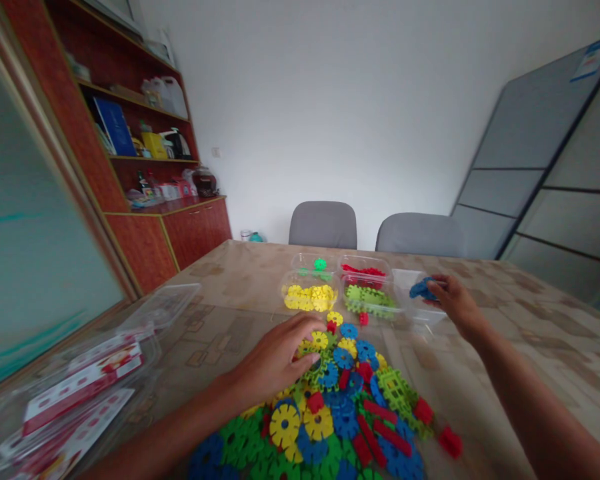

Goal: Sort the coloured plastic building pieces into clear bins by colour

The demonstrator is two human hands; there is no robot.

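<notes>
My right hand (pixel 455 305) pinches several blue snowflake discs (pixel 422 289) above a clear plastic tub (pixel 425 321) on the far right of the row. My left hand (pixel 280 350) reaches over the back of a mixed pile, its thumb and fingers apart around yellow and green pieces. Yellow discs (pixel 285 427), blue discs (pixel 343 358), green pieces (pixel 245 441) and red pieces (pixel 392 437) make up this pile. Behind it stand clear tubs with yellow discs (pixel 311 298), lime-green square pieces (pixel 370 301), red pieces (pixel 363 271) and a few green discs (pixel 320 265).
Clear lids and packaging with red-and-white printed cards (pixel 87 380) lie on the left of the patterned table (pixel 210 293). One red piece (pixel 450 441) lies right of the pile. Two grey chairs (pixel 323 224) stand beyond the table, and a wooden cabinet (pixel 195 230) is at left.
</notes>
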